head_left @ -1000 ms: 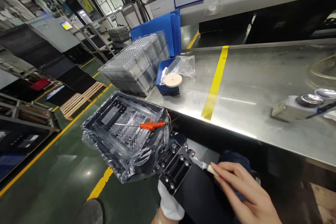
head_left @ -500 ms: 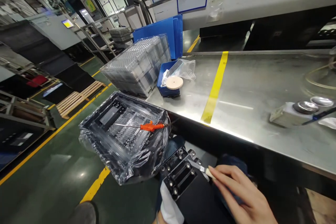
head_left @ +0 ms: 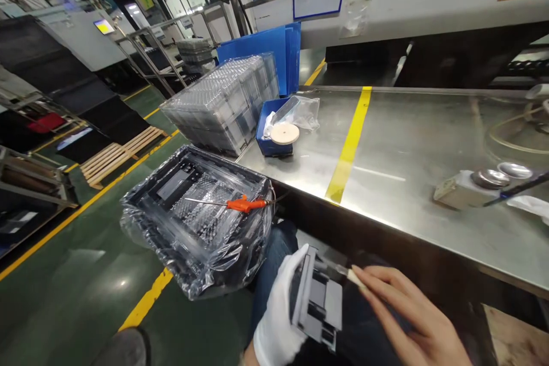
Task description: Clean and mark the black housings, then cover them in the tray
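My left hand [head_left: 278,311], in a white glove, is wrapped round a black and grey part [head_left: 319,303] with slots and ledges on its facing end. This part is held over my lap, below the table edge. Between the thumb and fingers of my bare right hand [head_left: 412,314] is a small knife [head_left: 355,278] with a pale handle. Its thin blade points left at the part's upper edge; the tip is blurred, so I cannot tell whether it touches. An orange air blow gun [head_left: 245,204] with a long metal nozzle lies across a plastic-lined black tray [head_left: 171,240] to the left.
A steel table [head_left: 394,143] with a yellow tape stripe [head_left: 349,148] runs along the right. On it are a blue bin [head_left: 274,147], a round pale disc [head_left: 285,134] and a white container [head_left: 454,190] with metal lids. Stacked clear trays [head_left: 223,103] stand behind the black tray.
My left hand has turned the part, so a grey slotted end faces me instead of the black face with round posts. The gloved hand shows more. My right hand has shifted slightly right with the knife.
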Action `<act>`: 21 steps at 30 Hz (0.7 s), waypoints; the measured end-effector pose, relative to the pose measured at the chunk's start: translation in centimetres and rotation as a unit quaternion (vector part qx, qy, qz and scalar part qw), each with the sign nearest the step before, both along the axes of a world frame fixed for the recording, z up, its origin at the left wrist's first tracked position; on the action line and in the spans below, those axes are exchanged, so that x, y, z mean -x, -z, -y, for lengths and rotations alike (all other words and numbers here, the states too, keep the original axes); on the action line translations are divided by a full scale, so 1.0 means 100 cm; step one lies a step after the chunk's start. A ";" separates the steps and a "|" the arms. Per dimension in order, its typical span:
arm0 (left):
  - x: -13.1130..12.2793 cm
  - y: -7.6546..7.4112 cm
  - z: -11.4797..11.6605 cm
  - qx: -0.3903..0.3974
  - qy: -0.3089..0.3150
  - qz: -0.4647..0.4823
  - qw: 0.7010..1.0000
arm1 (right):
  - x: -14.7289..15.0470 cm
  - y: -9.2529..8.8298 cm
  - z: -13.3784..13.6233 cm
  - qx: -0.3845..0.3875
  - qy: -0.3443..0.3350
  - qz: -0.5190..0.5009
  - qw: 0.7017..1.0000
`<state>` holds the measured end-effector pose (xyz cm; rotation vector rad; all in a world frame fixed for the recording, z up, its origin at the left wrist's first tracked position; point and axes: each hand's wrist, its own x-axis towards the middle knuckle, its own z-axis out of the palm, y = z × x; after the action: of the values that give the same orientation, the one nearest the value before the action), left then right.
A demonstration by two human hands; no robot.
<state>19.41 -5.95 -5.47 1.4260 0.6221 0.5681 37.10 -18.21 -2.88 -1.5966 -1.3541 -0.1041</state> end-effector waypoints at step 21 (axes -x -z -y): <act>-0.010 -0.039 -0.016 -0.090 0.182 -0.079 0.976 | -0.002 0.011 -0.008 0.196 -0.152 -0.410 0.878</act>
<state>20.41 -4.31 -1.54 1.7194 0.4247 0.2246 37.34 -17.37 -3.99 -1.4461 -0.9380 0.9926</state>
